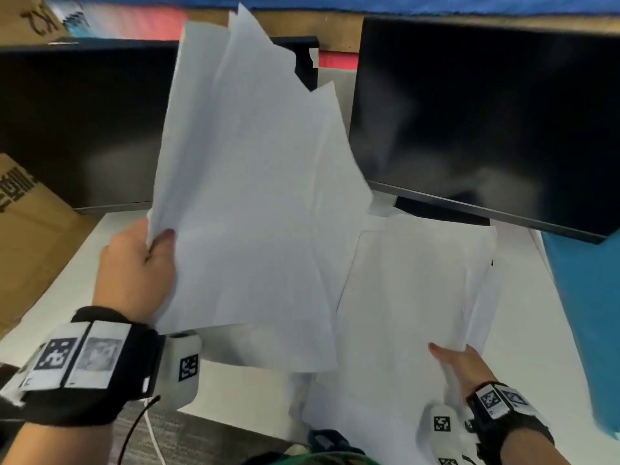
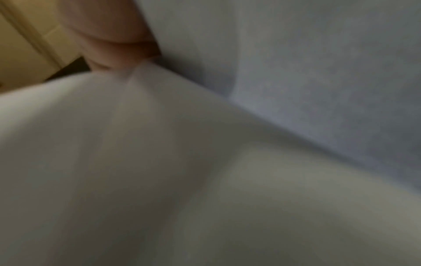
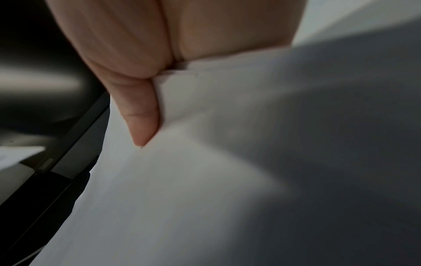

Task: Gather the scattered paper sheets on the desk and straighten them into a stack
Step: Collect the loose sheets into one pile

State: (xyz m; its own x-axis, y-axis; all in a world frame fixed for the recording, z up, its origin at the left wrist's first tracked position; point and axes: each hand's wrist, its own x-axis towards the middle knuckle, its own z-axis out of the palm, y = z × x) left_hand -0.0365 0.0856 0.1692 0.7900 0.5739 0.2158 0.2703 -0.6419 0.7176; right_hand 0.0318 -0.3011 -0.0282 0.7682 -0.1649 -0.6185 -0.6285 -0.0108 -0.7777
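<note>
My left hand point(image 1: 141, 266) pinches the left edge of a fanned bunch of white paper sheets point(image 1: 248, 182), raised upright above the desk with uneven top corners. The thumb lies on the front sheet; the fingers are hidden behind. My right hand point(image 1: 459, 360) pinches the near edge of a second pile of white sheets point(image 1: 412, 290) that lies low over the desk at the right, thumb on top. In the left wrist view blurred paper point(image 2: 227, 162) fills the frame. In the right wrist view the thumb presses on the sheets point(image 3: 227, 144).
Two dark monitors stand at the back, one on the left point(image 1: 84, 122) and one on the right point(image 1: 486, 122). A cardboard box point(image 1: 30, 236) sits at the left of the white desk point(image 1: 241, 391). A blue panel point(image 1: 587, 313) borders the right side.
</note>
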